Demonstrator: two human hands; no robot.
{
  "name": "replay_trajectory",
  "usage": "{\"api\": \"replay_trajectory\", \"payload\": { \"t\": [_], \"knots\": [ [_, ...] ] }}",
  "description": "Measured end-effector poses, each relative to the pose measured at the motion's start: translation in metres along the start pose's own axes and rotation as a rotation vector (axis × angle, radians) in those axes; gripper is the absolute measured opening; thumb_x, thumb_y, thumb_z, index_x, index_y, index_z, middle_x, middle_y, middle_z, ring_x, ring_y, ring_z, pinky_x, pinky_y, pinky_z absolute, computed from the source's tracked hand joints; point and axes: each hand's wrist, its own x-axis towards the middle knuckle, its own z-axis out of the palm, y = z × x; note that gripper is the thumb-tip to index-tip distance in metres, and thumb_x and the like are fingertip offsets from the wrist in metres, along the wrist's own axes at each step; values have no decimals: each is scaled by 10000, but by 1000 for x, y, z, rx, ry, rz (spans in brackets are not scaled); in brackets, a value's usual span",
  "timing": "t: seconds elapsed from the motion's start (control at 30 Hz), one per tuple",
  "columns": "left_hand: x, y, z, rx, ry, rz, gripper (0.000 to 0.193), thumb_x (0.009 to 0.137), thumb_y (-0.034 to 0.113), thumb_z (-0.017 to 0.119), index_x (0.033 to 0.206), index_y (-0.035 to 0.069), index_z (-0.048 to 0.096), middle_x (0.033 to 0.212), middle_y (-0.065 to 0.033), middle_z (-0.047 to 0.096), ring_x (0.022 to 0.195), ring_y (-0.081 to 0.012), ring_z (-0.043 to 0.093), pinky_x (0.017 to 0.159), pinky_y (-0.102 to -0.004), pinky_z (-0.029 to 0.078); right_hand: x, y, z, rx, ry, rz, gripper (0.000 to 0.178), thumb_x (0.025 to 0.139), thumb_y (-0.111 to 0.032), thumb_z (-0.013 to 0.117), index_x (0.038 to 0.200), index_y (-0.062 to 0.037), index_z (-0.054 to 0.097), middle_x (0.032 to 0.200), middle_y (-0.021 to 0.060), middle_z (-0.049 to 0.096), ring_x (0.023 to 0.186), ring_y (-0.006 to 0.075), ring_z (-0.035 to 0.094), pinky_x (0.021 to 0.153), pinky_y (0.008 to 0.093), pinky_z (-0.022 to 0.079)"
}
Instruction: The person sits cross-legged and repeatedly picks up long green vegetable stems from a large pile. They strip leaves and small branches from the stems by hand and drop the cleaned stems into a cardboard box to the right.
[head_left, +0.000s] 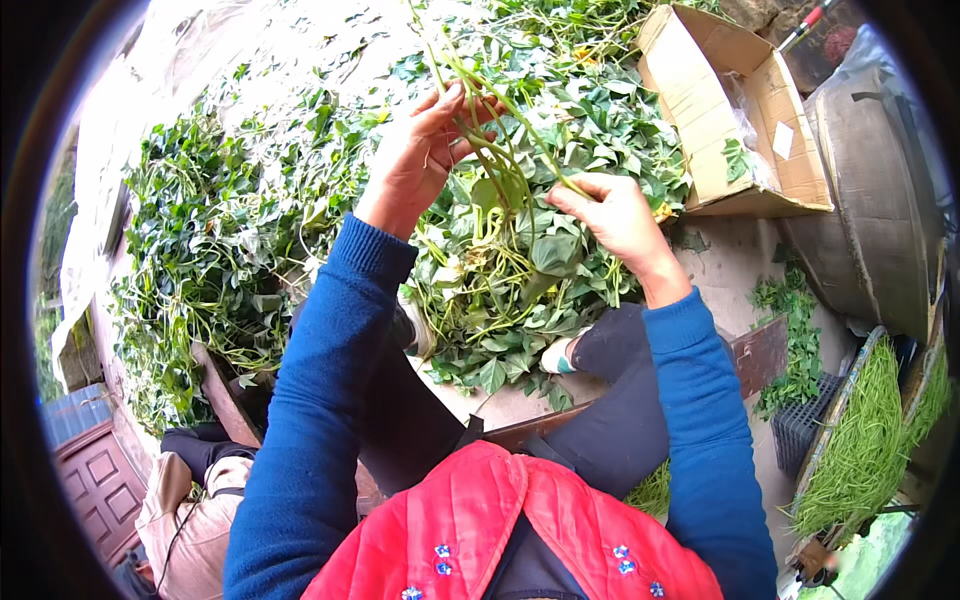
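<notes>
My left hand [425,150] is raised over a big heap of leafy green vines [240,225], its fingers closed around a few long green stems [500,165]. Some of these stems droop below the hand, with a large leaf [556,255] hanging among them. To the right and a little nearer, my right hand [615,220] pinches one stem between thumb and fingertips. That stem slants up and left to the ones in my left hand. More vines lie on the floor between my feet, under both hands.
An open cardboard box [690,115] stands at the far right beside a large grey sack [850,180]. Nearer on the right are a black plastic crate [800,425] and a tray of thin green stems [860,440]. Another person [190,510] sits at lower left.
</notes>
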Motion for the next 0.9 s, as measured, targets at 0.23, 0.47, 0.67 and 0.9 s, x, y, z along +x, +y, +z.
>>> {"api": "replay_trajectory", "payload": {
  "t": [0.23, 0.47, 0.67, 0.9],
  "knots": [
    [4, 8, -21, 47, 117, 8, 266, 879, 190, 548, 1110, 59, 537, 950, -7, 603, 870, -108, 580, 708, -305, 506, 0, 10, -31, 0, 27, 127, 190, 832, -161, 635, 912, 9, 667, 789, -8, 629, 699, 43, 513, 651, 199, 408],
    [-1, -6, 6, 136, 105, -114, 307, 842, 143, 592, 1117, 21, 534, 858, -51, 610, 797, -148, 610, 673, -274, 489, 8, 9, -23, -52, 379, -77, 216, 820, -143, 645, 972, 10, 651, 782, 18, 639, 694, 63, 550, 635, 210, 443],
    [-6, -26, 32, 183, -23, -245, 459, 822, 86, 606, 1248, -2, 459, 945, -87, 629, 835, -160, 626, 750, -289, 505, 11, -6, 14, 46, 414, -249, 218, 802, -141, 664, 946, 22, 656, 774, 79, 673, 668, 86, 594, 606, 239, 474],
    [-4, -22, 40, 252, 10, -228, 302, 820, 161, 633, 1088, 44, 559, 797, 0, 573, 680, -86, 547, 636, -247, 474, 12, -12, 16, -144, 357, -205, 172, 801, -159, 618, 865, -1, 644, 652, 64, 611, 559, 111, 540, 541, 267, 450]
  ]
}}
